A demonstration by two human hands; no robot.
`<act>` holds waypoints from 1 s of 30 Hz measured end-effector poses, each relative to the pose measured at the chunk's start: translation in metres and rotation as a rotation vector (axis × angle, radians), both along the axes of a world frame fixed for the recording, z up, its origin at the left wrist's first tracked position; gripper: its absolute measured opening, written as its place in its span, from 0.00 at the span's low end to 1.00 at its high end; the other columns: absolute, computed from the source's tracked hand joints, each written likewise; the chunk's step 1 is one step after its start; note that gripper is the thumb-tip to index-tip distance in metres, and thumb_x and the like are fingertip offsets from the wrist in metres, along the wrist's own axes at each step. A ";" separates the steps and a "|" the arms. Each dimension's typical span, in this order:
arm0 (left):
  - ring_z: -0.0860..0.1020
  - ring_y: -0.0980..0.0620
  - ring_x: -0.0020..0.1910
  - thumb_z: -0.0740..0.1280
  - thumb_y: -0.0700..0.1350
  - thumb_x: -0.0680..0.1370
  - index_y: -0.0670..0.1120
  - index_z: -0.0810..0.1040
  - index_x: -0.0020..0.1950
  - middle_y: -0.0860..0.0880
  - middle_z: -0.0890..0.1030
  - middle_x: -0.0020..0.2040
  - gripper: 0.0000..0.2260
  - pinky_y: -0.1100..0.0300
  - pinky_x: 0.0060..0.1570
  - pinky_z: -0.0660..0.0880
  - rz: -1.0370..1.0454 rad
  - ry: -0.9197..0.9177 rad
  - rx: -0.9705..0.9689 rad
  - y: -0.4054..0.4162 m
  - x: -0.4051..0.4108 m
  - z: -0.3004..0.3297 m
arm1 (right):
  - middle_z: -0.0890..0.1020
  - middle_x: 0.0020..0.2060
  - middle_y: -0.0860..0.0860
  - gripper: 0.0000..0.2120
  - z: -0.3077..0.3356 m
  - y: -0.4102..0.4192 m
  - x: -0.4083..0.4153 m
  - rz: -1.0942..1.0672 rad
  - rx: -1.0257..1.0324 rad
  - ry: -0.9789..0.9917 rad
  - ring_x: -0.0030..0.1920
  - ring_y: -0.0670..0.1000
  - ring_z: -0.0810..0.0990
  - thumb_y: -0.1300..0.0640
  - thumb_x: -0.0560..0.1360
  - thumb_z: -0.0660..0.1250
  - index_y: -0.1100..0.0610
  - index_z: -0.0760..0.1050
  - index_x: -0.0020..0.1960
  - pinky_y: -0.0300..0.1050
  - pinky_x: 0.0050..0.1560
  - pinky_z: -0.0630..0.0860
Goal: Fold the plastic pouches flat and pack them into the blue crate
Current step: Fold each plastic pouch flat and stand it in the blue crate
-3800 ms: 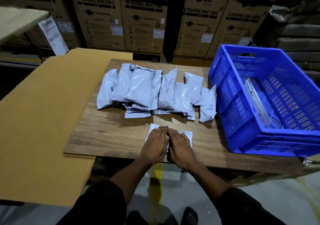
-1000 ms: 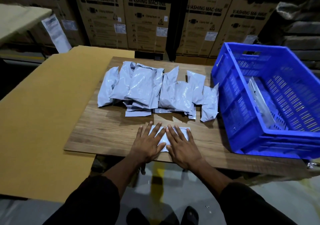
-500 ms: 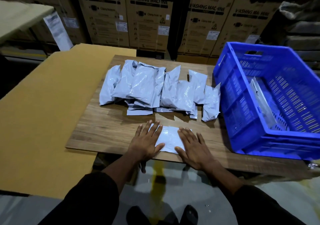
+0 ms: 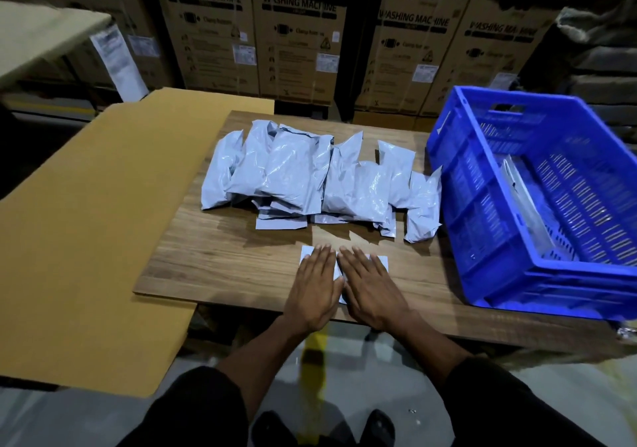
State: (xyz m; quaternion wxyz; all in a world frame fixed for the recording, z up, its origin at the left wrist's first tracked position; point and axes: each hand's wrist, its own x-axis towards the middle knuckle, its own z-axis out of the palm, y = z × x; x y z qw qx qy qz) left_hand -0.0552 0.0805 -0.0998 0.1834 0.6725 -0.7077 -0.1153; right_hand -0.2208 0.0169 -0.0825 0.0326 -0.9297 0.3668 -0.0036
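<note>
Both hands lie flat, fingers straight and together, side by side on one small pouch near the front edge of the bench. The left hand covers its left half, the right hand its right half; only corners of the pouch show. Behind it a heap of grey pouches overlaps across the bench. The crate stands at the right, with a flat pouch leaning inside. A cardboard sheet lies to the left.

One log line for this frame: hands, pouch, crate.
left hand: flat on pouch | right hand: flat on pouch | pouch: pressed on board edge | pile: unfolded, behind | blue crate: right, flat pouches inside
</note>
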 end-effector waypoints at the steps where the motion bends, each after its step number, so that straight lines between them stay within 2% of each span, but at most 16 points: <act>1: 0.65 0.40 0.78 0.41 0.57 0.86 0.37 0.68 0.77 0.39 0.69 0.77 0.32 0.41 0.74 0.65 -0.003 -0.026 -0.013 0.004 0.000 -0.001 | 0.59 0.80 0.52 0.28 -0.003 0.000 -0.001 0.005 0.005 0.003 0.80 0.54 0.55 0.46 0.84 0.45 0.57 0.57 0.80 0.59 0.76 0.56; 4: 0.60 0.40 0.80 0.47 0.55 0.86 0.41 0.66 0.79 0.43 0.65 0.80 0.28 0.42 0.75 0.62 -0.013 -0.141 -0.100 0.013 0.005 -0.008 | 0.58 0.80 0.50 0.29 -0.006 0.002 -0.003 -0.014 0.004 0.006 0.80 0.53 0.55 0.43 0.84 0.44 0.55 0.56 0.81 0.58 0.77 0.56; 7: 0.60 0.38 0.80 0.52 0.53 0.85 0.40 0.66 0.79 0.42 0.64 0.80 0.26 0.39 0.74 0.63 -0.014 -0.128 -0.139 0.013 0.006 -0.008 | 0.58 0.80 0.50 0.28 -0.006 0.005 -0.002 -0.031 0.012 -0.009 0.80 0.53 0.55 0.44 0.84 0.47 0.55 0.56 0.81 0.58 0.77 0.55; 11: 0.59 0.37 0.80 0.53 0.54 0.84 0.40 0.65 0.80 0.42 0.63 0.81 0.27 0.38 0.73 0.64 -0.040 -0.131 -0.099 0.012 0.006 -0.008 | 0.58 0.80 0.50 0.29 -0.006 0.006 -0.002 -0.036 0.027 0.006 0.80 0.52 0.55 0.44 0.83 0.47 0.55 0.56 0.81 0.58 0.77 0.55; 17: 0.59 0.42 0.81 0.52 0.58 0.84 0.45 0.65 0.80 0.47 0.64 0.80 0.28 0.39 0.73 0.65 0.004 -0.151 0.030 0.009 0.007 -0.008 | 0.60 0.79 0.48 0.29 -0.003 0.005 0.000 -0.065 0.072 0.013 0.79 0.52 0.57 0.43 0.82 0.48 0.52 0.57 0.80 0.58 0.76 0.53; 20: 0.59 0.38 0.80 0.47 0.60 0.85 0.45 0.64 0.80 0.46 0.63 0.81 0.29 0.38 0.72 0.66 -0.015 -0.177 0.061 0.007 0.010 -0.012 | 0.56 0.80 0.48 0.31 -0.001 0.004 -0.001 -0.034 0.081 0.049 0.80 0.53 0.54 0.40 0.82 0.45 0.52 0.52 0.82 0.59 0.77 0.51; 24: 0.58 0.35 0.79 0.43 0.59 0.86 0.53 0.59 0.83 0.46 0.57 0.83 0.27 0.40 0.69 0.67 -0.054 -0.193 0.035 0.008 0.024 -0.011 | 0.49 0.81 0.49 0.35 -0.005 0.001 -0.019 -0.071 0.089 0.053 0.81 0.53 0.46 0.34 0.81 0.37 0.51 0.47 0.82 0.53 0.77 0.40; 27: 0.59 0.36 0.79 0.48 0.58 0.85 0.57 0.58 0.83 0.47 0.57 0.83 0.25 0.41 0.71 0.65 -0.054 -0.204 0.014 0.009 0.031 -0.009 | 0.45 0.81 0.48 0.40 -0.006 -0.001 -0.032 -0.116 0.105 0.058 0.81 0.51 0.41 0.30 0.77 0.32 0.50 0.43 0.82 0.52 0.77 0.37; 30: 0.61 0.36 0.78 0.52 0.57 0.83 0.58 0.59 0.82 0.46 0.58 0.83 0.26 0.38 0.70 0.65 -0.059 -0.232 0.020 0.008 0.031 -0.010 | 0.40 0.81 0.50 0.43 0.001 0.004 -0.032 -0.126 0.149 0.083 0.80 0.52 0.36 0.28 0.74 0.32 0.51 0.40 0.82 0.58 0.77 0.38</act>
